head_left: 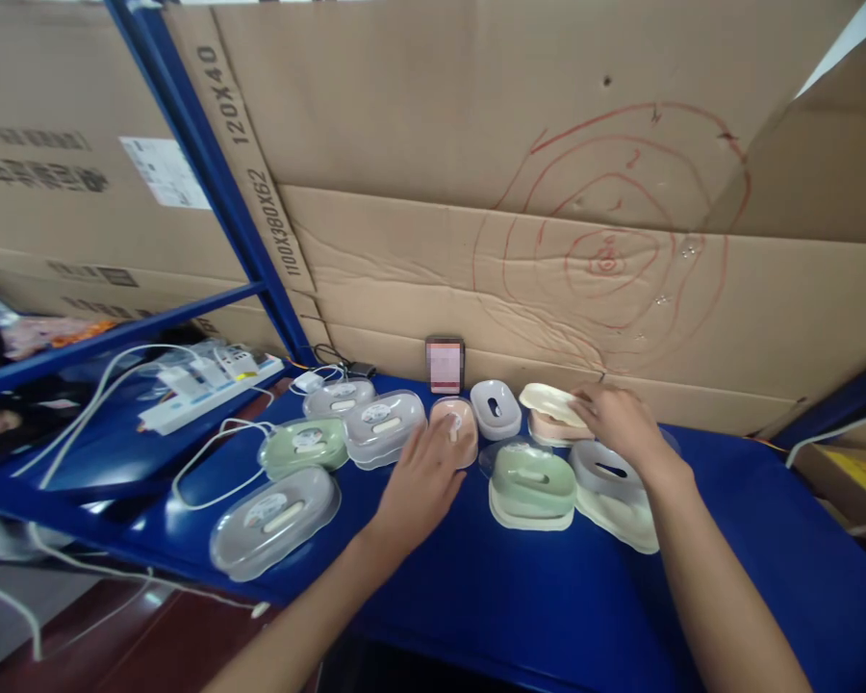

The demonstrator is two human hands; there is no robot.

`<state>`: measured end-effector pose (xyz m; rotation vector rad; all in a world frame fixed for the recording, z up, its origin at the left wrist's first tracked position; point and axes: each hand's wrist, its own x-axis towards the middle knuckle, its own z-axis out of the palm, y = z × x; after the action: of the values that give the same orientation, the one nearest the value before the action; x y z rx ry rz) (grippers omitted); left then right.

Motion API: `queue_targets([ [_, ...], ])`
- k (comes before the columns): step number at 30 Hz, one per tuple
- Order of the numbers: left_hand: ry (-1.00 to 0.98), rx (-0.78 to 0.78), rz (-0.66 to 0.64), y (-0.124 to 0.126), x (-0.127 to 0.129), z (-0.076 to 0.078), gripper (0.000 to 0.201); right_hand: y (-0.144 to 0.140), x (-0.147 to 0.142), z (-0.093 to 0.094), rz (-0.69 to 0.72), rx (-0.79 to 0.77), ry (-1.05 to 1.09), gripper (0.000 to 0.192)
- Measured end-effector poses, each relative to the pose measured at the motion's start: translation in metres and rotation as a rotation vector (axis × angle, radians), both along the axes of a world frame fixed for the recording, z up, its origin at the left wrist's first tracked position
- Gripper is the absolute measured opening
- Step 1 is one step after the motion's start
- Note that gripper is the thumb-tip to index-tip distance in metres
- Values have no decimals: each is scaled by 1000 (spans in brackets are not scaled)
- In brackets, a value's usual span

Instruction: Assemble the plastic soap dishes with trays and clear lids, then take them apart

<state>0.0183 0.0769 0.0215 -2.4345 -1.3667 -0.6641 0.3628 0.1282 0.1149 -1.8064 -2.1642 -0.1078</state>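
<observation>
Your left hand lies flat, fingers spread, on the pink soap box at mid-table, gripping nothing. Your right hand pinches the cream lid above the pink base, a light grip at one edge. Held that loosely, the lid could tip and slide off onto the grey dish or green box just beside it. Your right forearm passes close over those two and could nudge them toward the blue table edge.

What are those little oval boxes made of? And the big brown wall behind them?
The oval boxes, like the green one, look like smooth plastic: pastel, slightly glossy, some with clear see-through lids. The wall is cardboard: matte brown, creased, with printed numbers and red scribbles.
</observation>
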Motion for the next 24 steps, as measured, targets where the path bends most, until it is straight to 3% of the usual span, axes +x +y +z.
queue_targets([
  [4, -202, -47, 219, 16, -59, 23, 62, 10, -1, -7, -112, 104, -5, 37],
  [6, -309, -144, 211, 33, -84, 31, 58, 7, -17, -10, -55, 131, -10, 40],
  [8, -359, -176, 172, 45, -99, 39, 54, -2, -46, -15, 118, 119, -9, 39],
  [12, -478, -156, 122, 47, -104, 51, 59, -19, -126, -33, 564, 141, 35, 52],
  [16, -592, -124, 127, 37, -99, 60, 56, -13, -190, -58, 707, 233, -52, 74],
  [19, -678, -66, 183, 36, -100, 55, 57, -3, -216, -74, 788, 222, -131, 59],
  [24, -815, -48, 208, 34, -100, 32, 56, -11, -236, -89, 942, 223, -197, 29],
])
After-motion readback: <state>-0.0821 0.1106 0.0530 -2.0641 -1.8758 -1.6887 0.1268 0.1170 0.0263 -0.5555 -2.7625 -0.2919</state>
